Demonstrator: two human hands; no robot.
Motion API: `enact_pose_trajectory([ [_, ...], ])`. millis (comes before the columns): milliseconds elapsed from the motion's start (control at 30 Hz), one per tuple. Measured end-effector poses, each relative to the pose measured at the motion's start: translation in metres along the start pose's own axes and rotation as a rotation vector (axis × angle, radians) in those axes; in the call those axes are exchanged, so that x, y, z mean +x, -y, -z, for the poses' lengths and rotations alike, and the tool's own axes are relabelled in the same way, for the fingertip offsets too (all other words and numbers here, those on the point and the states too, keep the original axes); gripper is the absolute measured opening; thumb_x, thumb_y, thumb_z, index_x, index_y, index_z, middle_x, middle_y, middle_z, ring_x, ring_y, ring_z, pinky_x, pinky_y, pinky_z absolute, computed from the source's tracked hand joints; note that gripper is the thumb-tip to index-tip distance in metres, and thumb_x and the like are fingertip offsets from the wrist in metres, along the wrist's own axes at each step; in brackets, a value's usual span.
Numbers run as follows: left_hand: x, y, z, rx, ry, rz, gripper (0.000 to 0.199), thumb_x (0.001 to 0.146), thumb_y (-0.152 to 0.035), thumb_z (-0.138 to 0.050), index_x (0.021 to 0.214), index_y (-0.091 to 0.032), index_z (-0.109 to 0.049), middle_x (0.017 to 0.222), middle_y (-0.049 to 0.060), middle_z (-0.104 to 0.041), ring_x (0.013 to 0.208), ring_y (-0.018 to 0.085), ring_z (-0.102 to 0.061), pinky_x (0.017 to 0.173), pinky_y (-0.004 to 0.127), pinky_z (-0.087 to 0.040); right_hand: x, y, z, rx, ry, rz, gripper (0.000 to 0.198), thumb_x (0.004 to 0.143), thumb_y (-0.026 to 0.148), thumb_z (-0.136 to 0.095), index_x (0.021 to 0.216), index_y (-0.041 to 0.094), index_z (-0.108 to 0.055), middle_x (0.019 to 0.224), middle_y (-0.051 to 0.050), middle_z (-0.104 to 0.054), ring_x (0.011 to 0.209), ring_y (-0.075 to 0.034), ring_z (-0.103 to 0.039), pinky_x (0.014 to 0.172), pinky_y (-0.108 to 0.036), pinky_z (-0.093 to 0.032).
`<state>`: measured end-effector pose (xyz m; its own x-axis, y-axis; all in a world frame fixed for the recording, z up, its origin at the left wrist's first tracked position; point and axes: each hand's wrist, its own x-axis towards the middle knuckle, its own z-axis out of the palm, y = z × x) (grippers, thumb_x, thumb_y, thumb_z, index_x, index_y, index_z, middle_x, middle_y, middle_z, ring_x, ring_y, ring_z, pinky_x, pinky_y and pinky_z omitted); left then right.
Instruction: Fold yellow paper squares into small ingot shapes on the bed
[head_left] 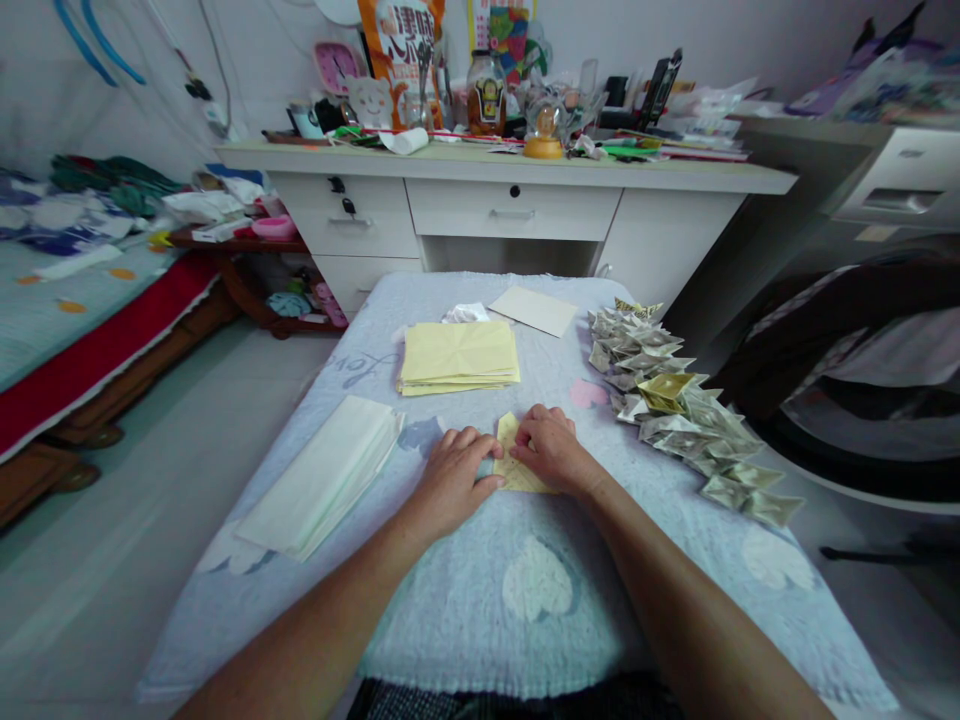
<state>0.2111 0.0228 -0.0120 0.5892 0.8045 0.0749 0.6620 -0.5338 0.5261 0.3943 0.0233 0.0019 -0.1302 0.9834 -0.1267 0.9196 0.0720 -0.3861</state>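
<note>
A small folded piece of yellow paper (525, 478) lies on the cloth-covered table, partly hidden by my hands. My left hand (455, 478) rests at its left edge, fingers stretched out and thumb touching the paper. On the upper right part of the paper, my right hand (550, 446) presses down with its fingers bent together, pinching or creasing at the paper. Just beyond is a stack of yellow paper sheets (459, 355). A stack of long whitish folded paper (322, 475) sits left of my left hand. To the right stand rows of folded paper ingots (675, 400), mostly silvery, with a few yellow.
A flat cream card (534, 311) and a crumpled white tissue (466, 313) lie at the table's far end. Behind is a white desk (517, 208) crowded with jars and packets. A bed (97, 300) stands left, a front-loading washing machine (862, 350) right.
</note>
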Motion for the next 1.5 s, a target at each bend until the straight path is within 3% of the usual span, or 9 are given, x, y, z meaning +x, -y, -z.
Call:
enact_pose_trajectory([
  [367,-0.002,0.002,-0.001,0.031,-0.064,0.03,0.052,0.076,-0.031,-0.067,0.124,-0.029,-0.048,0.115,0.004,-0.052,0.103,0.025,-0.045,0.09,0.039,-0.035,0.0,-0.002,0.001,0.01,-0.002,0.013,0.012,0.08,0.031,-0.064,0.078,0.019,-0.065,0.097,-0.004,-0.056,0.093,-0.02,-0.046,0.075,-0.03,-0.028],
  [700,-0.004,0.001,-0.001,0.022,-0.109,0.013,0.043,0.073,-0.027,-0.07,0.111,-0.024,-0.048,0.112,0.003,-0.053,0.103,0.024,-0.045,0.089,0.037,-0.036,-0.001,-0.003,0.001,0.012,0.0,0.016,0.012,0.08,0.031,-0.064,0.077,0.02,-0.064,0.098,-0.004,-0.055,0.093,-0.019,-0.046,0.076,-0.03,-0.029],
  [967,-0.003,0.002,-0.002,0.048,-0.068,0.0,0.036,0.075,-0.028,-0.069,0.108,-0.026,-0.053,0.114,0.003,-0.052,0.102,0.024,-0.045,0.09,0.037,-0.036,-0.002,-0.007,0.003,0.102,-0.043,0.043,0.007,0.077,0.023,-0.064,0.083,0.018,-0.064,0.094,-0.004,-0.056,0.092,-0.018,-0.048,0.081,-0.029,-0.032],
  [1133,-0.003,0.002,-0.001,0.053,-0.063,0.012,0.038,0.075,-0.029,-0.069,0.11,-0.026,-0.054,0.116,0.002,-0.052,0.102,0.024,-0.044,0.091,0.039,-0.036,-0.001,-0.018,0.004,0.246,-0.075,0.092,0.011,0.075,0.015,-0.06,0.086,0.017,-0.061,0.093,-0.002,-0.057,0.09,-0.016,-0.05,0.081,-0.028,-0.035],
  [1267,-0.004,0.0,0.0,0.055,-0.053,0.023,0.037,0.076,-0.029,-0.068,0.11,-0.026,-0.054,0.116,0.002,-0.052,0.103,0.024,-0.044,0.091,0.039,-0.037,0.003,-0.027,-0.001,0.484,-0.113,0.103,0.012,0.076,0.012,-0.053,0.085,0.017,-0.058,0.085,0.0,-0.059,0.08,-0.014,-0.052,0.073,-0.026,-0.039],
  [1367,-0.004,-0.001,0.001,0.059,-0.049,0.03,0.037,0.075,-0.028,-0.068,0.11,-0.026,-0.054,0.116,0.002,-0.052,0.103,0.024,-0.044,0.091,0.039,-0.038,0.004,-0.028,-0.005,0.606,-0.209,0.116,0.011,0.079,0.014,-0.049,0.087,0.018,-0.055,0.083,0.0,-0.058,0.077,-0.014,-0.053,0.071,-0.027,-0.041],
  [1500,-0.003,0.001,-0.002,0.063,-0.064,0.021,0.038,0.074,-0.029,-0.069,0.109,-0.026,-0.054,0.115,0.002,-0.052,0.102,0.024,-0.045,0.09,0.039,-0.038,0.0,-0.018,-0.007,0.366,-0.29,0.204,0.011,0.079,0.021,-0.056,0.09,0.019,-0.058,0.096,-0.005,-0.057,0.094,-0.02,-0.049,0.084,-0.035,-0.038],
])
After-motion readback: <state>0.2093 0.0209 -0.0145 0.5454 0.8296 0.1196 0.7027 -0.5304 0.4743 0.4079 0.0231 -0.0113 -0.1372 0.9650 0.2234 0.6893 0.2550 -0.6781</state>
